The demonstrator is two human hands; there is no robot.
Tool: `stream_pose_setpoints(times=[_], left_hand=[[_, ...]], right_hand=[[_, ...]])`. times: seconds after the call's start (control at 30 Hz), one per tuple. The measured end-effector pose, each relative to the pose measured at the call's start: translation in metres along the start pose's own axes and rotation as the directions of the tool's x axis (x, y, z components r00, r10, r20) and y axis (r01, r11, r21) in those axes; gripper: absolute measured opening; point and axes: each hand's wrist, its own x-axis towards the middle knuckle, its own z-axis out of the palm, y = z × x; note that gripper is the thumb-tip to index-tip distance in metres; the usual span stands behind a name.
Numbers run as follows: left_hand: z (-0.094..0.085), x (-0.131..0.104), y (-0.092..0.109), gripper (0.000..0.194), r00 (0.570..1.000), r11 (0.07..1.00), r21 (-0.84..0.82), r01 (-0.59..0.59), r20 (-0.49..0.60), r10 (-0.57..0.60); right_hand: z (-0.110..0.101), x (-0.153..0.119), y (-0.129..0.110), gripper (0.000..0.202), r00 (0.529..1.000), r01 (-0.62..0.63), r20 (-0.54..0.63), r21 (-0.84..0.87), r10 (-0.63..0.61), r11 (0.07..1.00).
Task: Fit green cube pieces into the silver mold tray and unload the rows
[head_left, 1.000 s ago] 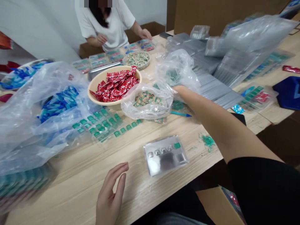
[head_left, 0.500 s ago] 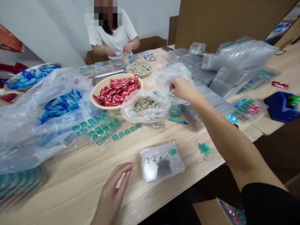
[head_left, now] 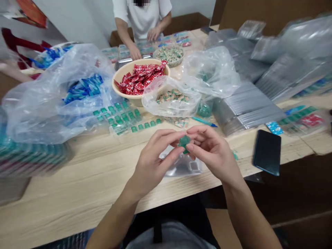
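A small green translucent piece [head_left: 184,142] is pinched between both hands, above a clear plastic tray [head_left: 185,167] near the table's front edge. My left hand [head_left: 159,155] holds it from the left with thumb and fingertips. From the right, my right hand [head_left: 212,150] grips the same piece with its thumb and curled fingers. The hands hide much of the tray, whose moulded hollows show below them. Beyond lie a clear bag of small brown-and-green packets [head_left: 172,97] and strips of green pieces [head_left: 119,120].
A bowl of red packets [head_left: 140,77], a bag of blue items [head_left: 84,88] and a pen [head_left: 204,121] are ahead. Stacked clear trays [head_left: 246,107] and a phone [head_left: 267,152] are on the right. A person in white [head_left: 145,20] works across the table.
My right hand has come back from the clear bag and meets my left hand above the tray, with a green piece between them. The view has shifted, showing the phone. The person's hands opposite have moved apart.
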Motion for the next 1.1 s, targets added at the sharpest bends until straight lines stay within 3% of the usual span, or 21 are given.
stream_pose_setpoints(times=[0.2, 0.47, 0.53, 0.6, 0.7, 0.77, 0.87, 0.97, 1.1], left_hand=[[-0.001, -0.012, -0.005, 0.036, 0.999, 1.000, 0.007, 0.019, 0.031, -0.019], [-0.016, -0.018, -0.008, 0.024, 0.974, 0.988, -0.096, 0.119, 0.205, -0.097], [-0.014, -0.021, -0.013, 0.018, 0.975, 0.987, -0.069, 0.147, 0.177, -0.133], [-0.008, -0.024, -0.025, 0.016, 0.974, 0.987, 0.026, 0.157, 0.162, -0.159], [0.007, -0.027, -0.047, 0.023, 0.966, 0.971, 0.236, 0.039, 0.241, -0.097], [0.018, -0.028, -0.060, 0.026, 0.948, 0.930, 0.358, -0.079, 0.314, -0.040], [0.028, -0.027, -0.068, 0.026, 0.916, 0.884, 0.437, -0.169, 0.400, -0.023], [0.028, -0.023, -0.065, 0.023, 0.869, 0.905, 0.394, -0.161, 0.492, -0.059], [0.023, -0.019, -0.058, 0.019, 0.833, 0.898, 0.412, -0.152, 0.543, -0.109]], right_hand=[[0.004, -0.016, 0.000, 0.027, 0.999, 0.033, -0.016, -0.204, -0.037, 0.978], [0.007, -0.019, 0.004, 0.026, 1.000, 0.002, -0.019, -0.172, -0.005, 0.985], [-0.001, -0.024, 0.008, 0.024, 0.997, -0.005, -0.079, -0.184, -0.010, 0.983], [-0.014, -0.032, 0.015, 0.022, 0.977, -0.032, -0.211, -0.203, -0.012, 0.979], [-0.040, -0.050, 0.030, 0.022, 0.907, -0.091, -0.420, -0.176, 0.009, 0.980], [-0.052, -0.064, 0.041, 0.018, 0.873, -0.125, -0.485, -0.122, 0.051, 0.985], [-0.060, -0.078, 0.053, 0.013, 0.840, -0.154, -0.531, -0.034, 0.112, 0.987], [-0.061, -0.085, 0.060, 0.012, 0.820, -0.167, -0.557, -0.010, 0.133, 0.986], [-0.063, -0.089, 0.066, 0.018, 0.847, -0.181, -0.519, -0.069, 0.119, 0.981]])
